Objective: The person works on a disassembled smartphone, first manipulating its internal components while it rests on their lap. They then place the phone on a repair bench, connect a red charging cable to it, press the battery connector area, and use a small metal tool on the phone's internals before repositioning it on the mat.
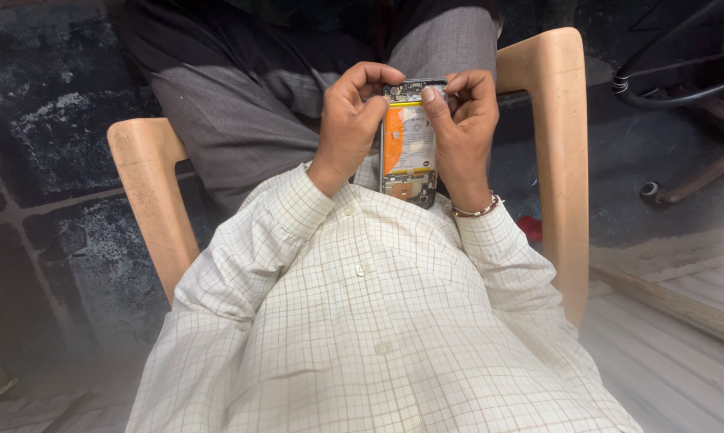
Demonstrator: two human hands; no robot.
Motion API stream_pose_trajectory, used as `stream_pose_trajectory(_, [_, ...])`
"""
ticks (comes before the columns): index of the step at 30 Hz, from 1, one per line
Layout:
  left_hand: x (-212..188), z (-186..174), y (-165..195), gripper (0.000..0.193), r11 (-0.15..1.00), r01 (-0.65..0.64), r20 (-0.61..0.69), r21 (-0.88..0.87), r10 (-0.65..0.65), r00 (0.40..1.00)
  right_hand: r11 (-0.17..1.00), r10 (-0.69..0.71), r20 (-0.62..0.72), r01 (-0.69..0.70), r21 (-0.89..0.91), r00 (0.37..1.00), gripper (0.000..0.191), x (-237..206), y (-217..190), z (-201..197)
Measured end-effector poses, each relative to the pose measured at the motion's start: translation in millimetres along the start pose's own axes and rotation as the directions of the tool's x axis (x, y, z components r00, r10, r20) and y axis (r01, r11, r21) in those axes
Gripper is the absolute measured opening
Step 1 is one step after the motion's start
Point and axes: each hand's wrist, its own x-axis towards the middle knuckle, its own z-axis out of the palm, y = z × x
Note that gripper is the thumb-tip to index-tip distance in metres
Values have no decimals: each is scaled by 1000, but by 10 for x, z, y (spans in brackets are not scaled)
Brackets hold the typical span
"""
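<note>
So from my seat: left hand point(350, 120) grips the opened phone point(408, 148) along its left edge, fingers curled over the top corner. The phone sits upright over my lap, back cover off, battery showing in the middle. Right hand point(462, 128) clamps the right edge, fingertip pressing the strip at the phone's 12 o'clock. I'd say keep the left grip steady and push lightly with that fingertip, not hard. Wooden chair arm point(558, 160) sits at 3 o'clock.
</note>
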Motion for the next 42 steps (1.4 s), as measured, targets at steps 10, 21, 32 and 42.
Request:
stream_pose_trajectory(10, [52, 15, 16, 21, 998, 45, 4, -33, -45, 999, 999, 30, -6, -30, -13, 1000, 28, 63, 18, -3])
stream_pose_trajectory(21, [92, 14, 46, 21, 985, 164, 16, -58, -163, 986, 997, 74, -9, -74, -15, 997, 28, 100, 13, 2])
stream_pose_trajectory(32, [55, 17, 49, 20, 995, 77, 58, -58, -74, 996, 995, 65, -7, -64, 72, 998, 33, 94, 18, -10])
stream_pose_trajectory(42, [70, 51, 20, 16, 995, 45, 58, -86, -40, 998, 994, 21, 65, -28, 102, 998, 33, 82, 19, -47])
